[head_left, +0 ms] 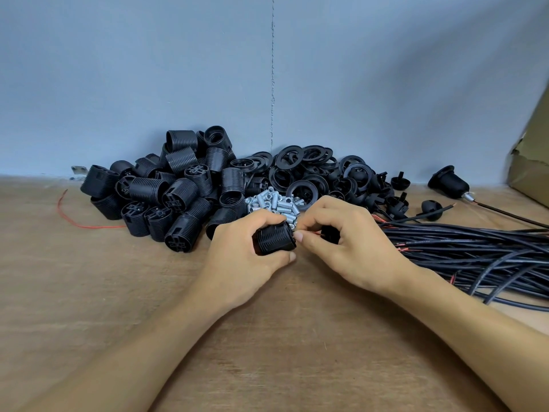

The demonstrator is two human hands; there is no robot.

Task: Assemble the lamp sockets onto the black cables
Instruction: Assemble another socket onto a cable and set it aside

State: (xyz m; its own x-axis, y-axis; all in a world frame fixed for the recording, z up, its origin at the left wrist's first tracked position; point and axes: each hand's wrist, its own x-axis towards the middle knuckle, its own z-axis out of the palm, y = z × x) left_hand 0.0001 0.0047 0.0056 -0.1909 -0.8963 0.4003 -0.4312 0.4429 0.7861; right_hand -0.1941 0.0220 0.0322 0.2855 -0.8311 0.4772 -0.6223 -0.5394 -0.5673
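Observation:
My left hand (243,257) grips a black ribbed lamp socket body (274,240) over the middle of the wooden table. My right hand (344,248) sits just right of it, its fingers curled round a small black cap piece (329,233), with a red wire end showing between thumb and fingers beside the socket. A bundle of black cables (475,251) with red wire tips runs off to the right from under my right hand. How the wire meets the socket is hidden by my fingers.
A heap of black socket bodies (166,191) lies at the back left, with black rings (309,168) and caps behind. Small silver threaded tubes (273,203) lie just beyond my hands. An assembled socket on a cable (451,181), a cardboard box (531,162) and a loose red wire (68,215) are also there.

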